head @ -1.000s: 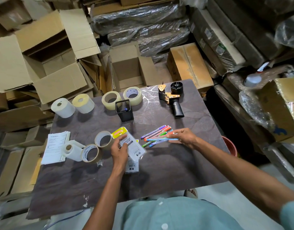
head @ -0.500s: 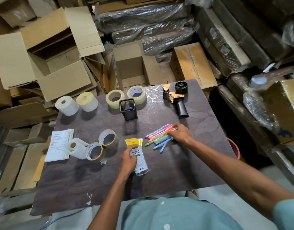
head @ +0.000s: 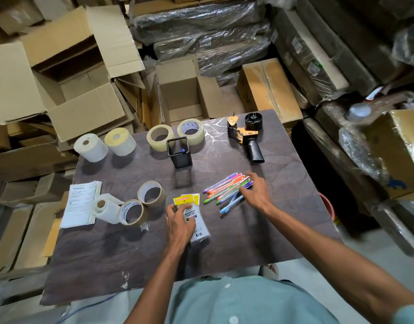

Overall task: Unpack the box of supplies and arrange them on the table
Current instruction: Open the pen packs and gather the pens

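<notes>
On the dark table (head: 259, 235) my left hand (head: 179, 222) rests on a stack of clear packets with yellow headers (head: 192, 211), thumb and fingers around their left edge. My right hand (head: 256, 191) lies with spread fingers on the right ends of a bunch of coloured pens (head: 224, 189). A black mesh pen holder (head: 179, 152) stands behind them. Two brown tape rolls (head: 142, 204) and a white paper roll (head: 104, 208) lie to the left, beside a pile of printed sheets (head: 81, 204).
At the table's far edge are two label rolls (head: 105, 145), two clear tape rolls (head: 175, 134) and a black-and-orange tape dispenser (head: 246, 136). An open empty carton (head: 185, 94) stands behind the table. Stacked cartons and wrapped bundles surround it; a red bucket (head: 328, 204) is at right.
My left hand turned the packets upright and drew them a little toward me. My right hand pushed the loose pens back into a tighter bunch and moved onto their right ends.
</notes>
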Action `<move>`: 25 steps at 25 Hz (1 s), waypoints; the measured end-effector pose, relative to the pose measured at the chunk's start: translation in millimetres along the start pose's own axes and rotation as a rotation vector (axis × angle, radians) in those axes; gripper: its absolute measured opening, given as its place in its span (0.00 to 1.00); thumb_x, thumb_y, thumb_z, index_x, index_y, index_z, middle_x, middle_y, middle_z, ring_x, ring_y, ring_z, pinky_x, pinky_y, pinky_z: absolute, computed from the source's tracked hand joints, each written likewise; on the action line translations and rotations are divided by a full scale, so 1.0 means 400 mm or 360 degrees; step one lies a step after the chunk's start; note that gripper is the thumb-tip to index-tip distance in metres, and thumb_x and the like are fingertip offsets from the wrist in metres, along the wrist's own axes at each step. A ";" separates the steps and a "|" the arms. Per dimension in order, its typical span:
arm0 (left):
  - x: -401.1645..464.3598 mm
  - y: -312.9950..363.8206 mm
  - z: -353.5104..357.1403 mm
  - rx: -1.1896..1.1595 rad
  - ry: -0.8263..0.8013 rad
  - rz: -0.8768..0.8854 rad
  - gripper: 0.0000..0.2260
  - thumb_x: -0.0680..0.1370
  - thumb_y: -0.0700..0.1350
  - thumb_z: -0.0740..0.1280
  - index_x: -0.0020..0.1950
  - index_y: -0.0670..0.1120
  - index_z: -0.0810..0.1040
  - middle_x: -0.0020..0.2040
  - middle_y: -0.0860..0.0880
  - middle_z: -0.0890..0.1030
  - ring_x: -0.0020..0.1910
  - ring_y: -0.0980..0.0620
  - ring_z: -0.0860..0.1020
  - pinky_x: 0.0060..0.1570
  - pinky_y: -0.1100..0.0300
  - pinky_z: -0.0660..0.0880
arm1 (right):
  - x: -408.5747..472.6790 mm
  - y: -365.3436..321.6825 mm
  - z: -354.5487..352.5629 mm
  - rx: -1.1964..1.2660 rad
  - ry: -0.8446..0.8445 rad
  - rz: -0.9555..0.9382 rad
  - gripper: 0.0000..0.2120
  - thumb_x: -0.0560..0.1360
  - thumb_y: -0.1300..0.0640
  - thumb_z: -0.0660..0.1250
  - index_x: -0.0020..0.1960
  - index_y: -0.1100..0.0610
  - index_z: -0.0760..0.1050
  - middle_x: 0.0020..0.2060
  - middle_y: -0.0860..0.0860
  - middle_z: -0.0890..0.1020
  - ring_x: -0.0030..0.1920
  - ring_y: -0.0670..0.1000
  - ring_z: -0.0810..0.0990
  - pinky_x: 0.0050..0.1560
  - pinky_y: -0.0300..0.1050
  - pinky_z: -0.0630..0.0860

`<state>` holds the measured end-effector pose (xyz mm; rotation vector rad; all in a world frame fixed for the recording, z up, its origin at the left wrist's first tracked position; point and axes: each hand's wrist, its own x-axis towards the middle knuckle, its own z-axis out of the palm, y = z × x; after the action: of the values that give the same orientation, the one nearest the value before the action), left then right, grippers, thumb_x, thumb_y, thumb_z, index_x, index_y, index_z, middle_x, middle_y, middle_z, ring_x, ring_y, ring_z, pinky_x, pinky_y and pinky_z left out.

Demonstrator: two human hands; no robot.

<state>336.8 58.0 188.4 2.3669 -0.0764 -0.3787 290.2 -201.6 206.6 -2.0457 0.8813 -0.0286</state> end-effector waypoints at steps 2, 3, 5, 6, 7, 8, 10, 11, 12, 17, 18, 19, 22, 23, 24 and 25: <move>-0.007 0.007 0.002 0.0056 0.0102 0.0018 0.16 0.71 0.38 0.71 0.56 0.52 0.83 0.63 0.46 0.67 0.62 0.44 0.70 0.62 0.57 0.67 | -0.020 0.010 0.004 0.0055 0.0043 0.0023 0.27 0.73 0.59 0.71 0.71 0.57 0.69 0.61 0.60 0.75 0.65 0.58 0.72 0.65 0.45 0.68; -0.009 0.011 0.004 0.0098 0.0148 0.0043 0.15 0.70 0.39 0.72 0.54 0.52 0.83 0.63 0.46 0.66 0.61 0.44 0.69 0.62 0.55 0.66 | -0.032 0.013 0.007 0.0079 0.0074 0.0052 0.27 0.73 0.60 0.70 0.70 0.56 0.70 0.60 0.60 0.75 0.64 0.57 0.73 0.65 0.44 0.69; -0.013 0.023 0.004 0.0211 0.0221 0.0066 0.13 0.69 0.42 0.73 0.51 0.54 0.82 0.64 0.46 0.66 0.60 0.42 0.68 0.61 0.50 0.67 | -0.050 0.021 0.013 0.0152 0.0129 0.0109 0.27 0.71 0.61 0.69 0.69 0.54 0.70 0.58 0.57 0.75 0.61 0.57 0.75 0.63 0.44 0.71; -0.015 0.032 0.005 0.0266 0.0247 0.0075 0.13 0.69 0.43 0.73 0.50 0.55 0.81 0.65 0.47 0.65 0.60 0.42 0.67 0.60 0.48 0.67 | -0.056 0.026 0.016 0.0187 0.0149 0.0119 0.27 0.71 0.62 0.69 0.69 0.54 0.70 0.57 0.56 0.74 0.59 0.56 0.76 0.64 0.45 0.72; -0.015 0.044 0.004 0.0304 0.0264 0.0090 0.13 0.68 0.43 0.73 0.51 0.55 0.81 0.65 0.47 0.66 0.61 0.42 0.67 0.60 0.48 0.66 | -0.066 0.024 0.016 0.0201 0.0162 0.0136 0.28 0.71 0.62 0.69 0.70 0.53 0.69 0.57 0.54 0.72 0.58 0.57 0.78 0.64 0.47 0.73; -0.012 0.057 0.004 0.0319 0.0269 0.0135 0.14 0.68 0.44 0.73 0.52 0.55 0.80 0.65 0.47 0.67 0.63 0.43 0.66 0.60 0.47 0.66 | -0.074 0.027 0.019 0.0245 0.0182 0.0142 0.29 0.71 0.61 0.69 0.71 0.52 0.68 0.58 0.53 0.70 0.58 0.57 0.78 0.65 0.50 0.74; 0.001 0.089 0.003 0.0286 0.0208 0.0312 0.15 0.70 0.44 0.72 0.55 0.56 0.80 0.63 0.48 0.69 0.63 0.46 0.68 0.60 0.47 0.67 | -0.090 0.036 0.033 0.0323 0.0232 0.0223 0.33 0.71 0.59 0.71 0.73 0.51 0.63 0.64 0.54 0.67 0.59 0.56 0.78 0.67 0.54 0.74; 0.012 0.104 0.006 0.0242 0.0146 0.0425 0.16 0.70 0.43 0.72 0.57 0.55 0.80 0.61 0.49 0.70 0.61 0.47 0.70 0.59 0.48 0.70 | -0.100 0.039 0.042 0.0337 0.0254 0.0282 0.35 0.71 0.59 0.71 0.74 0.51 0.61 0.66 0.56 0.67 0.60 0.56 0.77 0.67 0.54 0.73; 0.023 0.123 0.009 0.0178 0.0066 0.0524 0.17 0.71 0.42 0.71 0.59 0.54 0.79 0.60 0.49 0.71 0.58 0.49 0.73 0.57 0.50 0.74 | -0.109 0.045 0.057 0.0358 0.0268 0.0328 0.36 0.70 0.58 0.71 0.74 0.50 0.59 0.67 0.57 0.68 0.62 0.57 0.76 0.68 0.55 0.73; 0.107 0.200 0.057 0.0183 -0.0435 0.0625 0.21 0.78 0.43 0.64 0.71 0.47 0.72 0.65 0.46 0.72 0.57 0.47 0.77 0.60 0.51 0.75 | -0.142 0.010 0.105 0.0478 0.0286 0.0497 0.38 0.69 0.60 0.72 0.75 0.55 0.59 0.66 0.61 0.71 0.64 0.61 0.74 0.67 0.52 0.72; 0.125 0.207 0.072 0.0269 -0.0523 0.0653 0.22 0.78 0.43 0.63 0.73 0.45 0.69 0.67 0.44 0.72 0.62 0.45 0.74 0.64 0.51 0.72 | -0.136 0.003 0.109 0.0498 0.0308 0.0514 0.38 0.70 0.60 0.72 0.75 0.56 0.59 0.66 0.61 0.71 0.65 0.60 0.73 0.66 0.49 0.71; 0.142 0.209 0.086 0.0349 -0.0603 0.0675 0.24 0.78 0.43 0.62 0.75 0.44 0.67 0.69 0.42 0.71 0.66 0.43 0.72 0.68 0.50 0.69 | -0.131 -0.003 0.109 0.0517 0.0320 0.0532 0.38 0.70 0.60 0.71 0.76 0.56 0.59 0.66 0.61 0.72 0.65 0.60 0.72 0.65 0.47 0.69; 0.174 0.213 0.108 0.0539 -0.0747 0.0719 0.30 0.74 0.51 0.57 0.76 0.43 0.64 0.70 0.40 0.70 0.69 0.40 0.68 0.70 0.46 0.64 | -0.130 -0.017 0.110 0.0552 0.0320 0.0550 0.36 0.70 0.60 0.71 0.75 0.55 0.61 0.65 0.58 0.74 0.66 0.59 0.72 0.65 0.48 0.70; 0.183 0.212 0.115 0.0578 -0.0748 0.0741 0.32 0.72 0.54 0.54 0.76 0.45 0.65 0.69 0.41 0.70 0.68 0.40 0.69 0.69 0.45 0.65 | -0.129 -0.022 0.110 0.0556 0.0322 0.0558 0.33 0.69 0.60 0.71 0.72 0.54 0.64 0.63 0.57 0.76 0.65 0.59 0.73 0.65 0.49 0.72; 0.188 0.217 0.119 0.0590 -0.0752 0.0754 0.33 0.71 0.55 0.53 0.75 0.46 0.65 0.69 0.42 0.71 0.68 0.40 0.69 0.69 0.44 0.65 | -0.125 -0.028 0.109 0.0570 0.0341 0.0580 0.31 0.68 0.59 0.70 0.70 0.53 0.66 0.60 0.56 0.77 0.64 0.58 0.75 0.64 0.50 0.74; 0.191 0.217 0.126 0.0566 -0.0759 0.0764 0.33 0.71 0.55 0.52 0.75 0.47 0.66 0.68 0.42 0.71 0.67 0.39 0.69 0.69 0.44 0.65 | -0.118 -0.032 0.111 0.0586 0.0360 0.0616 0.30 0.67 0.58 0.69 0.68 0.52 0.66 0.58 0.55 0.79 0.62 0.58 0.76 0.64 0.52 0.75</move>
<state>399.6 -51.3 193.1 2.4395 -0.9838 -0.7260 277.0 -137.1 203.0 -1.5261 1.2972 -0.1981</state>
